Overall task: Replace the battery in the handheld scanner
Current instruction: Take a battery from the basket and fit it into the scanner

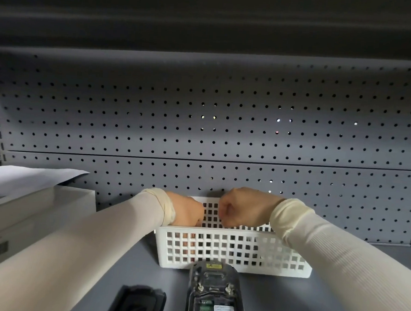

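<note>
The black handheld scanner [215,295] lies face down on the grey shelf at the bottom centre, its battery bay uncovered and showing labels. Its black back cover [137,304] lies beside it on the left. Behind them stands a white lattice basket [280,258]. My left hand [186,210] reaches down into the basket at its left end; its fingers are hidden behind the basket wall. My right hand [242,209] hovers over the basket's middle with fingers curled into a fist. What either hand holds is hidden.
A white cardboard box [27,216] with a paper sheet [27,175] on top stands at the left. A grey pegboard wall [225,132] rises right behind the basket, and a dark shelf runs overhead. Bare grey shelf surface [311,303] lies right of the scanner.
</note>
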A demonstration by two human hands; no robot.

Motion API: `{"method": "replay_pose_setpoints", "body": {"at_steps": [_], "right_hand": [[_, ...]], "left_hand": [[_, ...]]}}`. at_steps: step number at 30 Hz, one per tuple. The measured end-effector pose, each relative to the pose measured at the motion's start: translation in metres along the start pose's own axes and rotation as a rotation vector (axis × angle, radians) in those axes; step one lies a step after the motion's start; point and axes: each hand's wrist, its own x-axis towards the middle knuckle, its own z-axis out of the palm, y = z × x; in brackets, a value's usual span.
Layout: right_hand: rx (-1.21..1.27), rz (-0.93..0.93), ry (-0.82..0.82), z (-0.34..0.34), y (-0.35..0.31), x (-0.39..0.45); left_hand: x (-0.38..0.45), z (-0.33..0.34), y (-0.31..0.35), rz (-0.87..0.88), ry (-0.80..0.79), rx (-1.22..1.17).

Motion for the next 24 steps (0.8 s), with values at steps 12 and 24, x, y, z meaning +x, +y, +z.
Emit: {"method": "replay_pose_setpoints", "body": {"at_steps": [12,24], "right_hand": [[0.162,-0.025,0.061,-0.013,-0.015,-0.011],[0.45,-0.135,0.179,-0.038,-0.029,-0.04]], "left_hand": [[-0.027,-0.028,-0.007,0.019,0.172,-0.232],[-0.088,-0.062,-0.01,0.055,0.344,-0.361]]}}
